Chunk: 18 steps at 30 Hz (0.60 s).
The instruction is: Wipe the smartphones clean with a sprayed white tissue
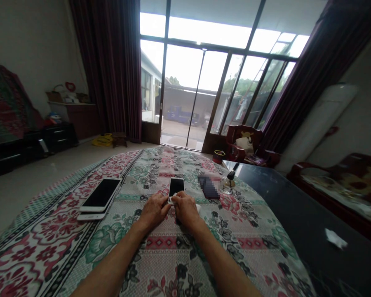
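A white smartphone (pixel 177 185) with a dark screen lies face up on the floral tablecloth (pixel 160 255). My left hand (pixel 154 211) is closed at its lower left edge, fingers curled against the phone. My right hand (pixel 187 209) is bent over the phone's lower end, its fingers pinched on a small white wad that looks like tissue (pixel 174 195). Another bit of white (pixel 198 208) shows beside the right hand, partly covered by it. To the left, a white tablet (pixel 101 194) with a black screen rests on top of another white-edged device (pixel 91 216).
Right of the phone lie a dark, pixelated flat object (pixel 209 187) and a glass bottle (pixel 228 184) with a black top. A dark table (pixel 297 218) adjoins on the right, bearing a crumpled white tissue (pixel 336 239). Beyond stand a wooden chair (pixel 245 142) and glass doors (pixel 185 99).
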### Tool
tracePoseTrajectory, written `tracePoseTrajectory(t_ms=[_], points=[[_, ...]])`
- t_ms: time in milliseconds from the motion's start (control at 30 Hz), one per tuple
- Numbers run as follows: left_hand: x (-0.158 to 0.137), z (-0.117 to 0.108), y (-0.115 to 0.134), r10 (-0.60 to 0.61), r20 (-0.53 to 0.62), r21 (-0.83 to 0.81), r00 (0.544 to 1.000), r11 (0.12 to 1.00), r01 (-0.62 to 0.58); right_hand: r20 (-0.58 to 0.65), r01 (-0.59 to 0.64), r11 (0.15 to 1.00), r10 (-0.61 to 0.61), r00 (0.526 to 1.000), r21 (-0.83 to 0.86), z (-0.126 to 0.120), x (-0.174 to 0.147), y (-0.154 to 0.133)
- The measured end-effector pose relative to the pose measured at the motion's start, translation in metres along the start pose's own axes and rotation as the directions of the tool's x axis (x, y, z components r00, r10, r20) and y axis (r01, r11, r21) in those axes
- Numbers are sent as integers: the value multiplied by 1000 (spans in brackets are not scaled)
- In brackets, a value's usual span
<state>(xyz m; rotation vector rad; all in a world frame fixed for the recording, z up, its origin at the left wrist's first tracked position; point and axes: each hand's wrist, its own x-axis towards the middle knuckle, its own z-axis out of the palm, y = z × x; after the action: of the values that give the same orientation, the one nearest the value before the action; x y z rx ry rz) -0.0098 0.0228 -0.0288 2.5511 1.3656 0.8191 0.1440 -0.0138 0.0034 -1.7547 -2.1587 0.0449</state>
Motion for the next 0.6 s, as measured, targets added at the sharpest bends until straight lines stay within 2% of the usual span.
tracePoseTrajectory(t_ms=[233,467,600], points=[[18,-9,-3,-55,75,43,996,998,52,29,10,1000,-9,1000,-30,2,18,2],[25,4,-24,-21,-63,-97,998,995,14,-20,65,996,-66,998,-69,2,14,2],[24,10,-30,-20,-73,-126,997,992,11,-37,82,995,-84,996,-51,7,19,2]])
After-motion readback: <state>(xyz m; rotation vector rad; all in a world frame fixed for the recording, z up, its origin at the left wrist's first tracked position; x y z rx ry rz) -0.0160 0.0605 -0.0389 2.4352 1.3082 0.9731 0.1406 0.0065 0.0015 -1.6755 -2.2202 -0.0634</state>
